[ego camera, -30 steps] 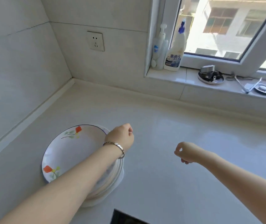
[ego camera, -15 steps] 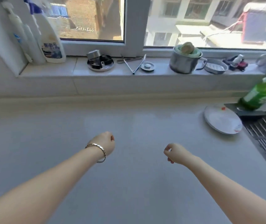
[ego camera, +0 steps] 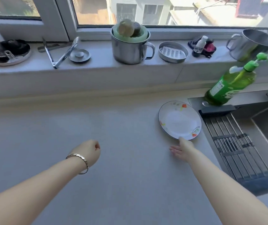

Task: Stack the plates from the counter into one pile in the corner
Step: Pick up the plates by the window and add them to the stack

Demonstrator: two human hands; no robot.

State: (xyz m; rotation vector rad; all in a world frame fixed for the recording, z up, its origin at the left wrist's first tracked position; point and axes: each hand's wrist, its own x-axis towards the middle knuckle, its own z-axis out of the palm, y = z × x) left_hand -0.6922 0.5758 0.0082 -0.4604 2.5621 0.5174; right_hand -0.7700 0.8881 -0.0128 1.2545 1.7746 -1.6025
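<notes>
White glossy round plate [ego camera: 179,120] with a thin dark rim and red-green flower prints, lying flat on the smooth matte grey counter [ego camera: 113,127], just beside the ribbed steel drain rack [ego camera: 234,143]. Right hand [ego camera: 181,149] spread flat, thumb touching the plate's near edge, not gripping yet. Left hand [ego camera: 88,151] curled into a loose, empty fist, silver chain bracelet [ego camera: 79,159] on the wrist. Shiny steel mug [ego camera: 130,46] up on the sill.
</notes>
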